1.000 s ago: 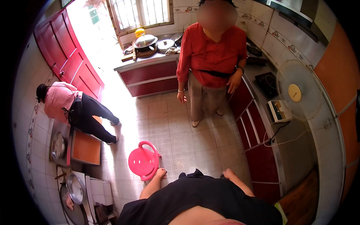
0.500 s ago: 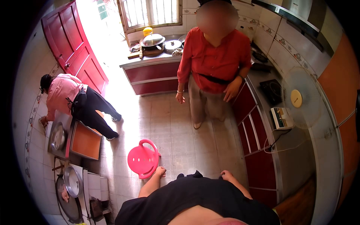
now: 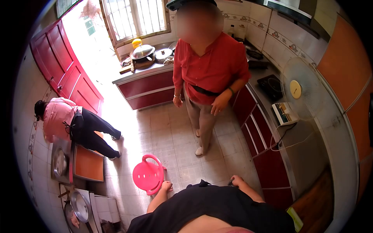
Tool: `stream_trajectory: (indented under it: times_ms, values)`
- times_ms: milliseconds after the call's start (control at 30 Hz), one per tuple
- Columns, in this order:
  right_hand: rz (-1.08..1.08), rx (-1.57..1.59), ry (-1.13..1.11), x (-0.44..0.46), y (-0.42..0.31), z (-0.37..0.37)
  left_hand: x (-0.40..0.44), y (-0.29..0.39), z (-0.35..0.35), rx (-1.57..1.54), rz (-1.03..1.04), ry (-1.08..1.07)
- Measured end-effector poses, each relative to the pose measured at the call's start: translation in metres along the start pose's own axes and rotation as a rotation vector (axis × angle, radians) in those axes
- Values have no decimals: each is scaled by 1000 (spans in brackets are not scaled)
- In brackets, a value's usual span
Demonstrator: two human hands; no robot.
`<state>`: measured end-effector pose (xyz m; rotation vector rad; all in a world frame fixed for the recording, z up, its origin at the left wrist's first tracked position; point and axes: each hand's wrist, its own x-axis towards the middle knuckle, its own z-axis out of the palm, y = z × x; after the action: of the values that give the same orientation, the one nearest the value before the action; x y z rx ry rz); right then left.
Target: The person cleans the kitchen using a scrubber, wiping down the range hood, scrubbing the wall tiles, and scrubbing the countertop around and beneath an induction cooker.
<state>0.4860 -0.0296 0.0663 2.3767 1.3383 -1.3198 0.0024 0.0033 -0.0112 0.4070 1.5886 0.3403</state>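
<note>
My left hand [image 3: 167, 186] hangs at my left side with its fingers curled in. Anything inside those fingers is hidden. Close beside it on the floor stands a small pink plastic chair [image 3: 147, 176] with a looped backrest; whether the hand touches it I cannot tell. At the right side of my waist, my right hand [image 3: 236, 180] is closed, with a small dark bit showing at its fingers. That bit is too small to name. Between the hands is my dark top [image 3: 210, 206].
A person in red [image 3: 211, 73] stands ahead; another in pink [image 3: 60, 112] bends over the left counter. Right, a fan [image 3: 296, 89] and an induction cooker [image 3: 271, 86] stand on the counter. A lidded wok [image 3: 143, 52] sits under the window. The red door [image 3: 64, 62] is open.
The view has shifted, so the room sits differently in it. The person in red has moved their feet and turned slightly. My hands keep nearly the same place beside my waist.
</note>
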Motion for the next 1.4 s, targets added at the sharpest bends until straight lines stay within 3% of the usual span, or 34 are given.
stream_trajectory:
  times_ms: [600, 800, 1400]
  values:
    - [-86, -46, -2, 32, 28, 24, -5, -6, 1, -61, 28, 124]
    - [63, 76, 21, 8, 3, 10, 5, -18, -2, -34, 31, 126]
    - [-55, 45, 28, 25, 27, 27, -6, -7, 4, -45, 42, 143]
